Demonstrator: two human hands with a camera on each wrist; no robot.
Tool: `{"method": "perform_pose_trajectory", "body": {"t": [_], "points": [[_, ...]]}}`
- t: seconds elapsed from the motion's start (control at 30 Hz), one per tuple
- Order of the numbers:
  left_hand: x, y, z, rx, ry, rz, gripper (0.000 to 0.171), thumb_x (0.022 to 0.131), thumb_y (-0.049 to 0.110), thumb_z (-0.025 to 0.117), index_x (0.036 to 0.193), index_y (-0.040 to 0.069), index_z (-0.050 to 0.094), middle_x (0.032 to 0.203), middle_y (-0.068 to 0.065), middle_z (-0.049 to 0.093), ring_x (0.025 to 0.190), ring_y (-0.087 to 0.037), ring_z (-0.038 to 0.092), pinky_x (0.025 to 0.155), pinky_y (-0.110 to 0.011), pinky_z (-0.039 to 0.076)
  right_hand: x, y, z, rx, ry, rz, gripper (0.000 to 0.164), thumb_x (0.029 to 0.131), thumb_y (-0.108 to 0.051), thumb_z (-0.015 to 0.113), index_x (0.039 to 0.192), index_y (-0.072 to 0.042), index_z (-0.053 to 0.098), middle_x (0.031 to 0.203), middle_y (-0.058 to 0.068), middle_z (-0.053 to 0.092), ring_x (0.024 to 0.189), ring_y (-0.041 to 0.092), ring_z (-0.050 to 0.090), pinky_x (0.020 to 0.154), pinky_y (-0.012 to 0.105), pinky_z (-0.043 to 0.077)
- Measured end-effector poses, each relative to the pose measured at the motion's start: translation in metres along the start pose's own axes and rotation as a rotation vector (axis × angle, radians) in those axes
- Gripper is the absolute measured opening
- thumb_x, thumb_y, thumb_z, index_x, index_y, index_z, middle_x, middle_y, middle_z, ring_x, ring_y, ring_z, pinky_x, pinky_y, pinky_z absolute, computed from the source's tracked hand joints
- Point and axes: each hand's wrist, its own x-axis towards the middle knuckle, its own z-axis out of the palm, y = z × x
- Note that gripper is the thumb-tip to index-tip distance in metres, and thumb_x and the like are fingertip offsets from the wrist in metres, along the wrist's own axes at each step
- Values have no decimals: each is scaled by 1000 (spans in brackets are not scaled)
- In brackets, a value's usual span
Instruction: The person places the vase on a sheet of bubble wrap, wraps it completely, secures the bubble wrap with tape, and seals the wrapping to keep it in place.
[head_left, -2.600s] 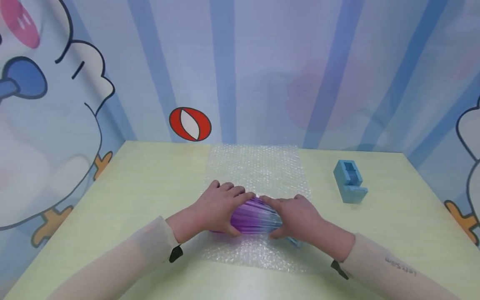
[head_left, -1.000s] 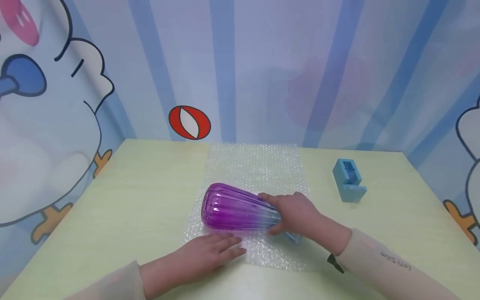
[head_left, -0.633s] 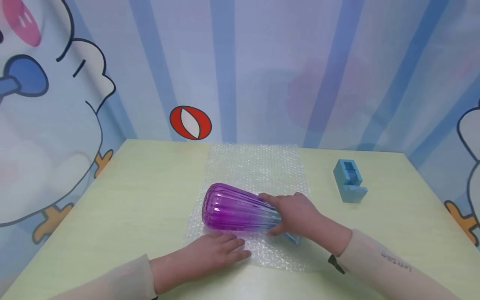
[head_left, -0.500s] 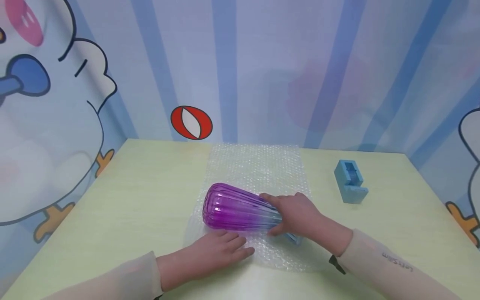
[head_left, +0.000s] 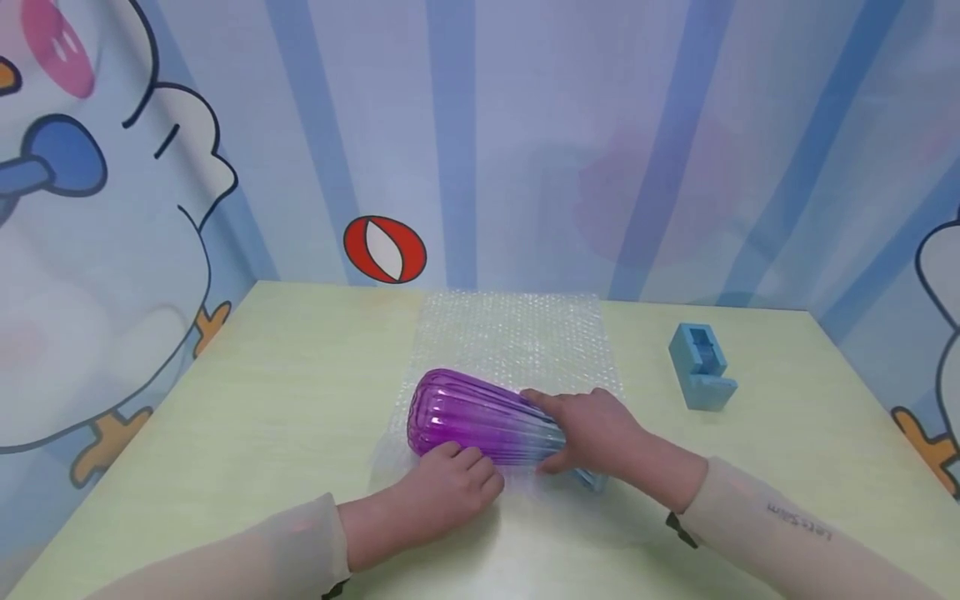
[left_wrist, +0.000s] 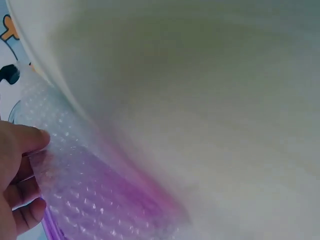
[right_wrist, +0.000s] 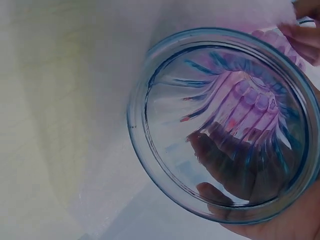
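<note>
A ribbed glass vase point(head_left: 472, 412), purple at its base and fading to pale blue at the mouth, lies on its side over a sheet of bubble wrap point(head_left: 517, 333). My right hand point(head_left: 600, 429) grips the vase's narrower blue end; its round mouth point(right_wrist: 139, 135) faces the right wrist camera. My left hand point(head_left: 457, 483) pinches the near edge of the wrap close to the purple end. In the left wrist view, the thumb of that hand point(left_wrist: 15, 165) lies over the raised wrap point(left_wrist: 95, 200), with purple showing through it.
A light blue tape dispenser point(head_left: 701, 371) stands at the back right of the pale yellow table point(head_left: 322, 358). Behind the table hangs a blue striped backdrop point(head_left: 525, 150) with cartoon figures.
My left hand has left the vase's purple end, come to the wrap's near edge, and curled its fingers, raising that edge toward the vase. The right hand keeps its hold on the vase.
</note>
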Motion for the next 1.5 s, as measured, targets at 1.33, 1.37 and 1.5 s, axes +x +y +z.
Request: {"method": "perform_pose_trajectory", "body": {"t": [1.33,1.37,1.5], "points": [[9,-41,18,-416,-114,-419,61,89,51,73,139,18,59,136,-10,62,131,-36,54,109,-57,44,-61,26,29,-385,394,-132,85,79,-54,82,145,-8,55,147,11,60,137,30,56,107,57,49],[9,-41,19,-414,-115,-412,62,90,51,72,139,18,58,137,-10,62,132,-36,54,110,-57,44,-60,28,28,-393,408,-146,82,79,-53,82,143,-8,57,144,10,62,135,29,58,106,56,50],[10,-42,24,-374,-124,-377,64,92,53,69,143,18,54,139,-10,61,133,-35,53,110,-57,43,-57,37,26,-391,449,-217,78,79,-53,82,139,-8,61,138,9,66,129,29,61,104,53,53]]}}
